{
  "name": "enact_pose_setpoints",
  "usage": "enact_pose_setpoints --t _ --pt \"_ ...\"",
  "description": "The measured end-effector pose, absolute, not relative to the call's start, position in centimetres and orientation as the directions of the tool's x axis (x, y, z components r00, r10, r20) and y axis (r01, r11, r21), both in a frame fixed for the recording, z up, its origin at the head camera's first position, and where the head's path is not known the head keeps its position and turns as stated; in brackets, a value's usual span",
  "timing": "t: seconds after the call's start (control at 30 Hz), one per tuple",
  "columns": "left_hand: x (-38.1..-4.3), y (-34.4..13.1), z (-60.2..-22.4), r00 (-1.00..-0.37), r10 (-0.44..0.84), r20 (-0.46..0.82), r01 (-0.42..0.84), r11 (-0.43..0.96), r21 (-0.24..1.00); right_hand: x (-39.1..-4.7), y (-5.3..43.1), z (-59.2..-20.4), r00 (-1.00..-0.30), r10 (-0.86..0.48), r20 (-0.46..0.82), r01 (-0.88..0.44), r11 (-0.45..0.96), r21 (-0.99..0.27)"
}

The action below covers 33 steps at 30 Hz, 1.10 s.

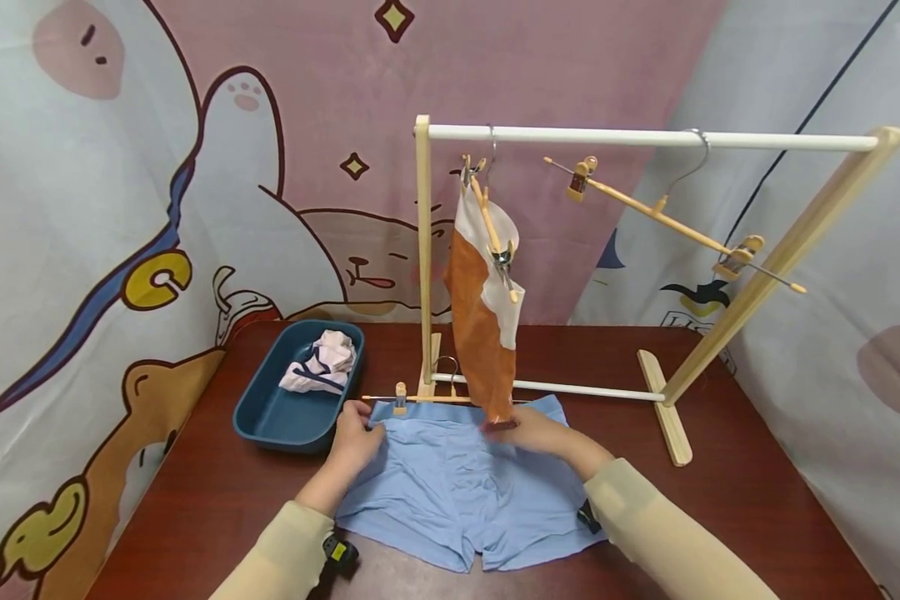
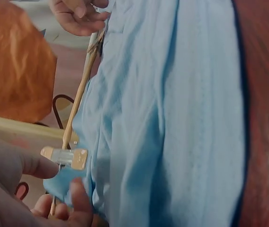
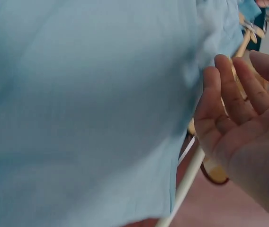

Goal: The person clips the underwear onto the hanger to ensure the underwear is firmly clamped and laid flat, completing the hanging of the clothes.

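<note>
The light-blue shorts [image 1: 450,492] lie spread on the tabletop [image 1: 202,508] in front of me, legs toward me, with the waistband [image 1: 424,412] along the bar of a clip hanger [image 1: 439,399]. My left hand [image 1: 356,442] is at the waist's left corner, thumb and fingers apart around the near clip [image 2: 80,159], not squeezing it. My right hand [image 1: 538,429] is open at the far side of the waist, fingers loosely extended, gripping nothing that I can see.

I judge the step to be fixing the waistband to the hanger. It looks as if the left clip sits over the cloth, though I can't tell how deep it bites. To do this well, I should draw the waist out flat toward the right, so it hangs level, then seat the other clip near that corner, catching both layers. The orange-and-white garment [image 1: 480,312] hanging from the rack [image 1: 423,250] covers part of the right side in my head view, so I should feel for the clip and avoid pinching that garment's hem.
</note>
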<state>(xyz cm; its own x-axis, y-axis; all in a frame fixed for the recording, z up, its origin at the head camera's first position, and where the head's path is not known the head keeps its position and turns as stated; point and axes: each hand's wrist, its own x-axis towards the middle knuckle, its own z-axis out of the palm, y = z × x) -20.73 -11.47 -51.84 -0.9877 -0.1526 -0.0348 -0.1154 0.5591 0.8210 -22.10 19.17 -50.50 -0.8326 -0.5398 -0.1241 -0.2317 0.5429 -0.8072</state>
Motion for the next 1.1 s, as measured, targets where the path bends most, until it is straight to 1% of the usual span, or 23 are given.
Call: enact_pose_setpoints --t 0.1,0.17,0.23,0.3,0.4,0.5,0.63,0.8,1.0,1.1 --pt "-20.5 -10.9 -51.7 -0.989 -0.148 0.003 -0.09 0.613 0.785 -22.1 20.8 -50.0 -0.87 -0.478 -0.12 -0.23 0.608 -0.76" --pt "-20.4 -10.3 -51.7 -0.992 -0.123 0.035 -0.053 0.645 0.763 -22.1 21.8 -49.7 -0.903 -0.416 -0.106 -0.212 0.647 -0.733" --pt "-20.2 -9.7 -51.6 -0.994 -0.078 0.07 -0.001 0.673 0.74 -22.0 22.8 -49.5 -0.945 -0.307 -0.117 -0.132 0.679 -0.722" --pt "-20.0 -8.9 -51.7 -0.994 -0.023 0.108 0.061 0.705 0.707 -22.0 23.7 -49.4 -0.971 -0.202 -0.131 -0.046 0.689 -0.724" --pt "-19.5 -7.6 -51.7 -0.984 0.074 0.159 0.162 0.738 0.655 -21.9 25.0 -49.3 -0.983 -0.081 -0.165 0.065 0.686 -0.724" --pt "-19.0 -6.2 -51.5 -0.968 0.178 0.178 0.25 0.761 0.599 -21.9 25.9 -49.3 -0.985 -0.02 -0.169 0.107 0.699 -0.708" --pt "-18.4 -4.4 -51.0 -0.924 0.347 0.161 0.378 0.761 0.528 -22.0 26.8 -49.5 -0.983 0.039 -0.179 0.152 0.718 -0.68" --pt "-18.4 -2.1 -50.8 -0.842 0.516 0.156 0.529 0.735 0.425 -22.3 27.6 -49.9 -0.966 0.077 -0.246 0.223 0.725 -0.651" --pt "-19.3 0.4 -51.2 -0.79 0.591 0.165 0.612 0.743 0.269 -22.9 27.9 -50.9 -0.942 0.078 -0.327 0.285 0.703 -0.652" --pt "-19.8 1.6 -51.4 -0.77 0.612 0.182 0.638 0.738 0.218 -23.2 27.8 -51.3 -0.934 0.076 -0.348 0.303 0.684 -0.664"
